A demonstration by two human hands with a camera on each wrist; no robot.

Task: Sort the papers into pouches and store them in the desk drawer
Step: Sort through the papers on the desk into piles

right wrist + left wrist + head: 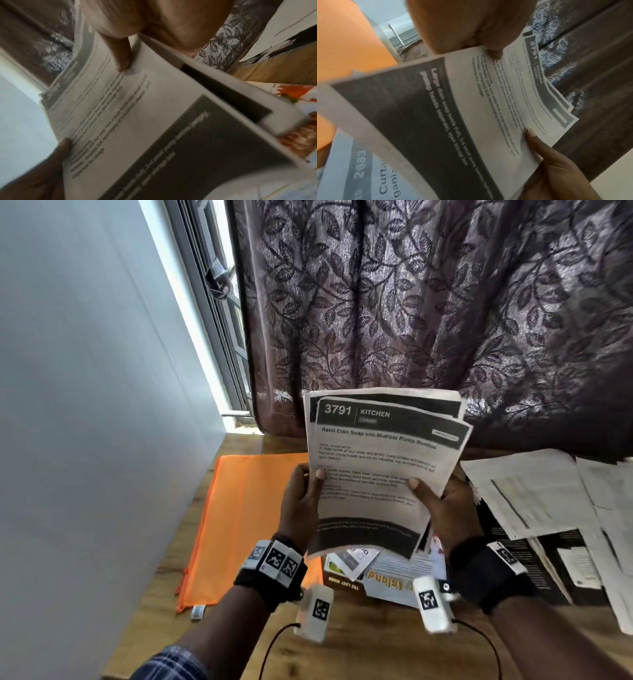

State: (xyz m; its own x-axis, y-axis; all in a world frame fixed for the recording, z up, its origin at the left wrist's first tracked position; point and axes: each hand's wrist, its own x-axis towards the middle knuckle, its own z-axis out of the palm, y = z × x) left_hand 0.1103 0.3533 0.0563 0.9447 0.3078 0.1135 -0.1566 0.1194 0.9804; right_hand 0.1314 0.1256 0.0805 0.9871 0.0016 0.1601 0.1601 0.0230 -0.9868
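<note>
You are holding a small stack of printed sheets (380, 474) up in front of you, raised clear of the wooden table (359, 645), with both hands grasping it. Your left hand (301, 505) grips the stack's left edge, thumb pressed on the front page and the fingers hidden behind it; your right hand (442, 508) grips the right edge the same way, thumb on the print. The front sheet carries a dark header reading "3791 KITCHEN" and a dark band across its lower part, and at least one more sheet with a like header peeks out behind it at the top. In the left wrist view the same page (488, 108) runs slantwise across the picture, with your left thumb (494, 54) on it near the top and the other hand's thumb at the lower right. The right wrist view shows the page (137, 108) blurred, pinched under your right thumb (123, 59). An orange pouch (239, 518) lies flat on the table to your left, near the pale wall (85, 405), partly behind your left hand and wrist. Below the held stack, a few colour leaflets (394, 573) lie on the table. To your right more papers (534, 498) lie spread in a loose overlapping heap. A dark curtain (428, 302) with a leaf pattern hangs behind the table.
</note>
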